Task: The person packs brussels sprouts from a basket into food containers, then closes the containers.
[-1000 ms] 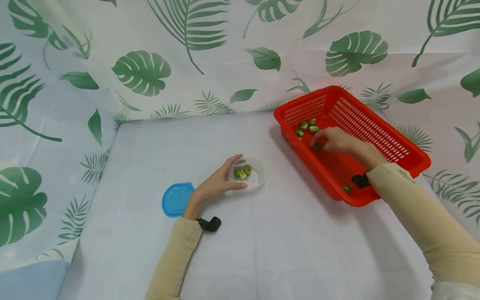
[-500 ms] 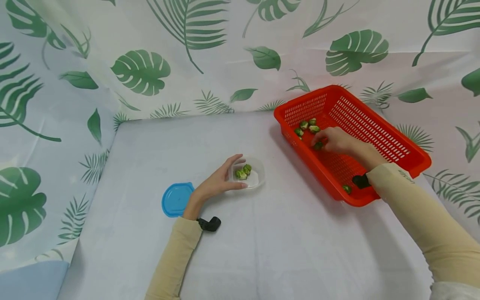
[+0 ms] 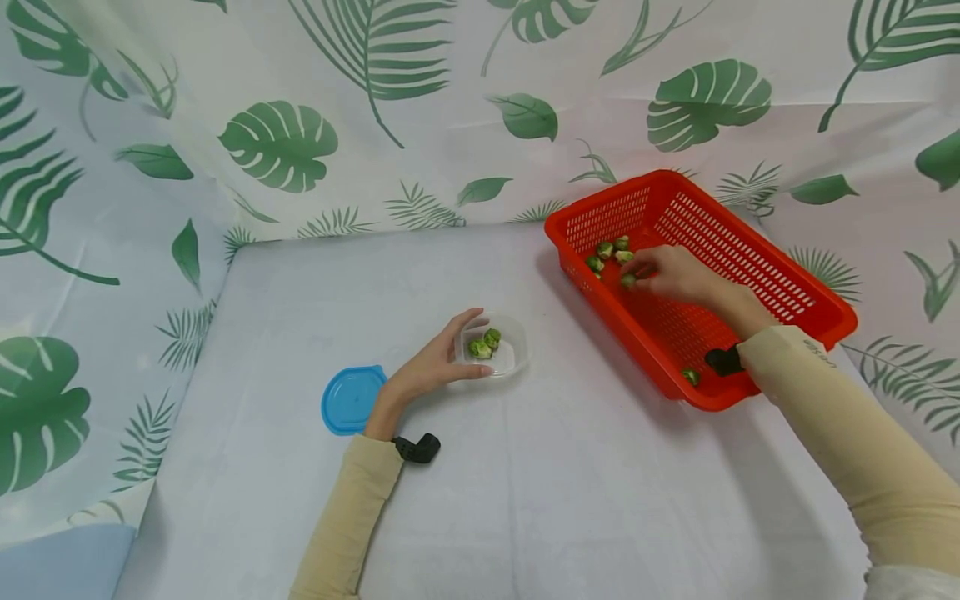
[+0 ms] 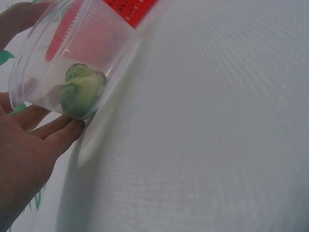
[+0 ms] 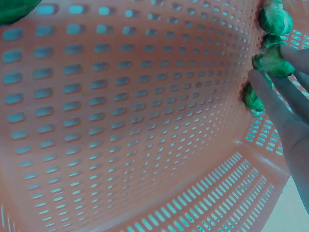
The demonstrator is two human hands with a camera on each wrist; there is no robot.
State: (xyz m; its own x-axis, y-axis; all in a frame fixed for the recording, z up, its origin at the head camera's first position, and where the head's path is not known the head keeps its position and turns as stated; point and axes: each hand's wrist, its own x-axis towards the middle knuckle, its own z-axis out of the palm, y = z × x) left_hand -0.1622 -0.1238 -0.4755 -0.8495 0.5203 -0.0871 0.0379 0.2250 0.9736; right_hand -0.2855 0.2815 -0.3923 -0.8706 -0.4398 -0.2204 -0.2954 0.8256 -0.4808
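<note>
The red basket [image 3: 780, 250], plastic with slotted walls, slants across the right side of the cloth [image 3: 465, 508]; its left wall stands between the right hand [image 3: 675, 277] and the clear tub [image 3: 512, 357]. That hand pinches a sprout [image 3: 628, 281], green and leafy, inside the basket, beside a cluster [image 3: 604, 250] at the far left. A lone sprout [image 3: 691, 377] lies near. The left hand [image 3: 438, 360] grasps the rounded, thin-walled tub, two sprouts [image 3: 481, 348] inside. Left of it lies a flat blue lid [image 3: 348, 402].
</note>
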